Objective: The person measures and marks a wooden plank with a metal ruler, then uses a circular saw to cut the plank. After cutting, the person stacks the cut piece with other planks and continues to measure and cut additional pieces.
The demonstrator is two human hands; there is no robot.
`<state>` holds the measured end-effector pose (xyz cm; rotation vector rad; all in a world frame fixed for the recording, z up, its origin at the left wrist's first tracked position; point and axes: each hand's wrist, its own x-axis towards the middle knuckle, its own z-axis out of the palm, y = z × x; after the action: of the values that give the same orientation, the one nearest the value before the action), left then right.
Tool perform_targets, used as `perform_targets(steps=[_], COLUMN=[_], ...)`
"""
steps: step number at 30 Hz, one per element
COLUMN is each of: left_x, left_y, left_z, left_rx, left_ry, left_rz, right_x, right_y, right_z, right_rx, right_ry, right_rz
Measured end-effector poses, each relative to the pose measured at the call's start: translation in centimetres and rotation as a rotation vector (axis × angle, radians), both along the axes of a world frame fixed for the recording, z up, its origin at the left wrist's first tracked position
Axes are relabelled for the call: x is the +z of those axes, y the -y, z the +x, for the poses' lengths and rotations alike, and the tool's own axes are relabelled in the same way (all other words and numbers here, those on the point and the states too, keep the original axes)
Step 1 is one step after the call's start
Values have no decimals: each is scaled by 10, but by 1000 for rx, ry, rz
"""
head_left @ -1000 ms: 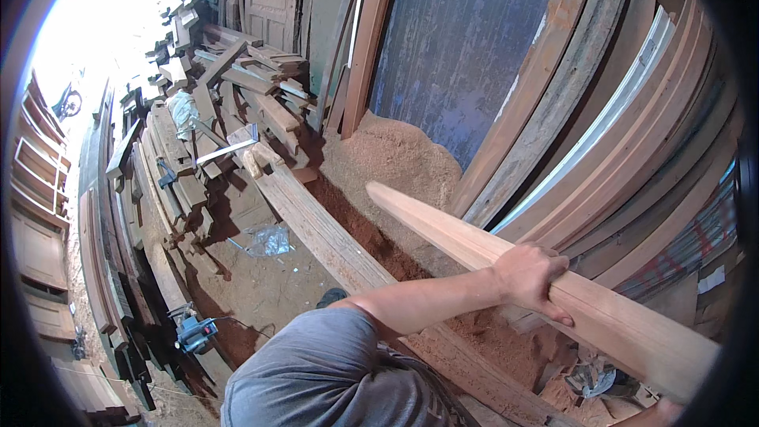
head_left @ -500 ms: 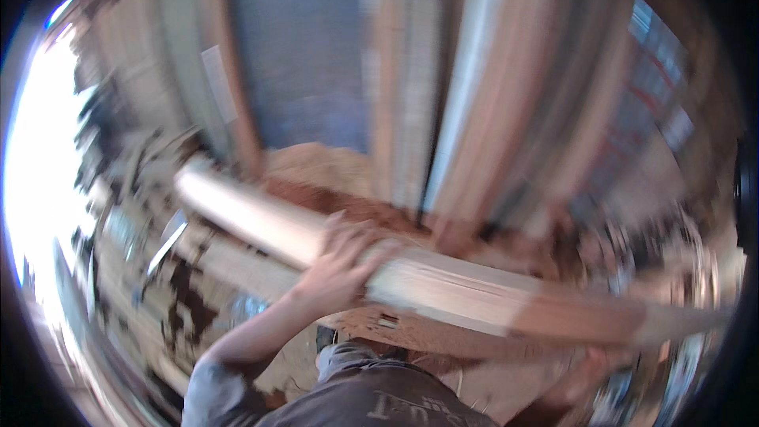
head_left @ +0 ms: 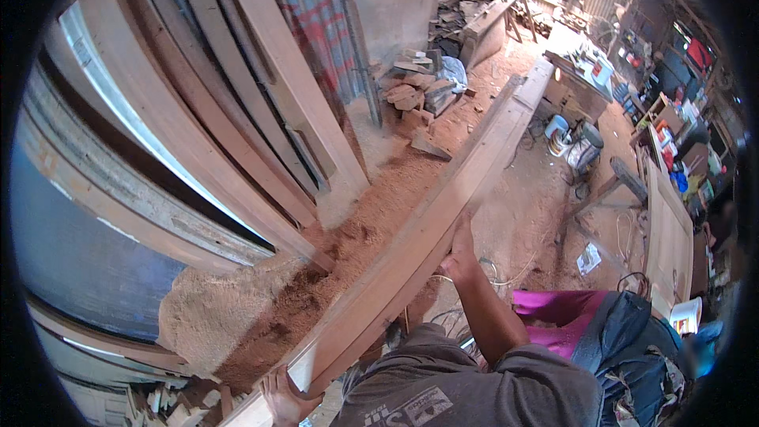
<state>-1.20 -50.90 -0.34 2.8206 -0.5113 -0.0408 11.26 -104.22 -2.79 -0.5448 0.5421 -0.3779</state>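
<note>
A long pale wooden beam (head_left: 431,229) with stepped, grooved edges runs slantwise from the lower left to the far upper right. My left hand (head_left: 286,399) is closed over its near lower-left end, fingers on the upper face. Farther along, my right hand (head_left: 460,249) grips the side toward me, with some of its fingers hidden by the wood. Past the right hand, the beam's far end (head_left: 538,75) reaches to a cluttered workbench (head_left: 565,95); whether it rests there I cannot tell.
Tall planks (head_left: 261,71) lean on the left wall above sawdust (head_left: 316,300). Wood offcuts (head_left: 415,91) lie piled farther back. To the right are a trestle (head_left: 609,190), buckets (head_left: 585,146), a wooden panel (head_left: 668,229), loose cords, and dark and pink cloth (head_left: 561,320) close beside me.
My view has swung to the right, bringing the workshop's far end into sight. My left hand, earlier on the beam's middle, now appears at its lower-left end; the right hand shows clearly on the beam.
</note>
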Motion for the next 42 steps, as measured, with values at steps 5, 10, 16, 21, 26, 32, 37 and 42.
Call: perform_targets(steps=[5, 10, 16, 21, 26, 32, 37, 42], left_x=[-22, -37, -67, -79, -101, -105, -123, -129], left_y=[33, 65, 93, 108, 115, 173, 180, 175], left_z=[8, 30, 58, 69, 71, 103, 95, 94], left_rx=[12, 70, 36, 129, -150, -499, -486, -513], left_ry=[-63, -120, -256, -380, -262, 110, 115, 145], left_rz=[1, 30, 65, 170, 108, -61, -26, -92], right_x=[-43, -93, -151, -205, -328, -391, -389, -444], right_y=[32, 88, 123, 30, -93, -224, -273, -301], right_z=[18, 42, -23, -138, -333, -475, -520, -569], right_rx=[-1, 34, 30, 59, 486, 641, 519, 240], right_ry=[-128, -226, -762, -895, -1171, -1366, -1254, -1243], right_rz=[-55, -236, -821, -540, -505, -416, -674, -292])
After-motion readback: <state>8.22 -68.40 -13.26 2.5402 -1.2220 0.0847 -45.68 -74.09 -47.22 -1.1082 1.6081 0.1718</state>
